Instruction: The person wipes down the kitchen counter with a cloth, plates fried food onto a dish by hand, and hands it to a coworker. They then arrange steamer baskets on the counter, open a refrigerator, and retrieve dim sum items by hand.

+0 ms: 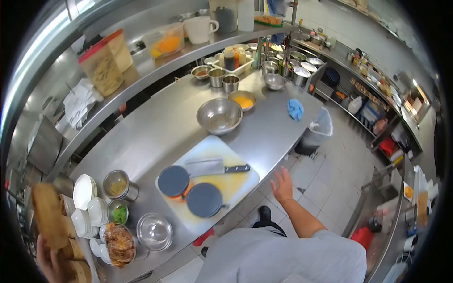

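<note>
from my end i've got the l hand [46, 259] clamped on a blurry bamboo steamer piece [50, 216], tipped up at the l end of the stainless table [141, 134], just beside other bamboo steamers [79, 266]. r hand [282, 186] holds nothing, fingers apart, past the table's near edge. nearest it i see the wht cutting board [226, 146] w/ a cleaver [207, 167] lying flat, blk handle toward the r hand, beside 2 dk-lidded round containers [205, 200]. l of board: clear bowl [155, 230], bowl w/ meat [120, 245], stacked wht bowls [84, 221]. further: steel mixing bowl [219, 116] next to yellow liquid [243, 101] in a smaller bowl, + blue cloth [296, 109]. bk shelf: wht jug [197, 32].
</note>
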`<state>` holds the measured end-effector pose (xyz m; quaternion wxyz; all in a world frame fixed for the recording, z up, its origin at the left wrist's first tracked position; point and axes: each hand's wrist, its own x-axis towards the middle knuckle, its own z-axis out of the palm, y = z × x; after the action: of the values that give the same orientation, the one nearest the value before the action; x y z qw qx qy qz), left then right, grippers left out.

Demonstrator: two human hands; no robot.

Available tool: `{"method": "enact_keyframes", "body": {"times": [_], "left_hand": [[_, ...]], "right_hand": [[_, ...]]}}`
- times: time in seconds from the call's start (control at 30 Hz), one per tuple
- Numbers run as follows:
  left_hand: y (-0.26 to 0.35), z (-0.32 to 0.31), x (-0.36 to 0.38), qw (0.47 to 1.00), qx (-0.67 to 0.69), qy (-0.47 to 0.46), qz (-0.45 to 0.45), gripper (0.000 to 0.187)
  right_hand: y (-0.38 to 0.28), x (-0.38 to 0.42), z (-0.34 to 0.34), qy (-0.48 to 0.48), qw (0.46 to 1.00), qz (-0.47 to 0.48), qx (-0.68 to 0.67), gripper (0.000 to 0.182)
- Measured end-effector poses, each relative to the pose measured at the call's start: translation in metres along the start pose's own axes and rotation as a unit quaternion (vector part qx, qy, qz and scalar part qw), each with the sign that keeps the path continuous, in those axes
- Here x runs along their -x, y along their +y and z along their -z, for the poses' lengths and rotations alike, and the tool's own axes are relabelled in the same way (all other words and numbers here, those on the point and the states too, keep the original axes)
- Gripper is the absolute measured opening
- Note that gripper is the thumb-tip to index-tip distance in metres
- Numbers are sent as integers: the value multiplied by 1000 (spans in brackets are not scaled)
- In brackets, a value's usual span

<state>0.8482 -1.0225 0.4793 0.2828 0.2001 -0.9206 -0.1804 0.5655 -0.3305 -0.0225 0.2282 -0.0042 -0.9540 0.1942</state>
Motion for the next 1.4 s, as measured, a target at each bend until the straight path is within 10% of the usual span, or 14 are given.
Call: {"method": "enact_keyframes", "body": {"times": [0.13, 0.23, 0.3, 0.37, 0.53, 0.73, 0.8, 0.97, 1.2, 1.3, 1.4], "left_hand": [[204, -107, 6, 975, -33, -58, -211, 50], [338, -210, -17, 916, 77, -217, -330, 41], [394, -287, -22, 878, 119, -324, -332, 39], [441, -382, -12, 848, 170, -342, -367, 39], [497, -606, 33, 820, 103, -388, -408, 39], [505, -727, 76, 860, -10, -430, -273, 57], [502, -732, 82, 864, 3, -421, -274, 62], [493, -672, 49, 811, 100, -498, -289, 64], [442, -480, -26, 820, 51, -498, -279, 62], [373, -406, -43, 882, 89, -340, -314, 68], [294, -338, -61, 898, 128, -344, -244, 69]], "right_hand": [[40, -108, 12, -188, 945, 163, -210, 57], [100, -144, 22, -240, 946, 218, 24, 56], [154, -156, 13, -68, 983, -149, 84, 61], [200, -167, 18, -137, 903, -405, 33, 64], [350, -52, -12, -348, 905, -231, 77, 70], [435, 174, -46, -712, 685, -128, 88, 77], [426, 182, 9, -642, 733, -196, -106, 54], [411, 125, -19, -640, 748, -173, -31, 54], [437, 37, -100, -654, 734, 95, 155, 54], [420, 1, -111, -598, 732, 216, 245, 54], [347, -38, -111, -458, 883, -73, -75, 44]]}}
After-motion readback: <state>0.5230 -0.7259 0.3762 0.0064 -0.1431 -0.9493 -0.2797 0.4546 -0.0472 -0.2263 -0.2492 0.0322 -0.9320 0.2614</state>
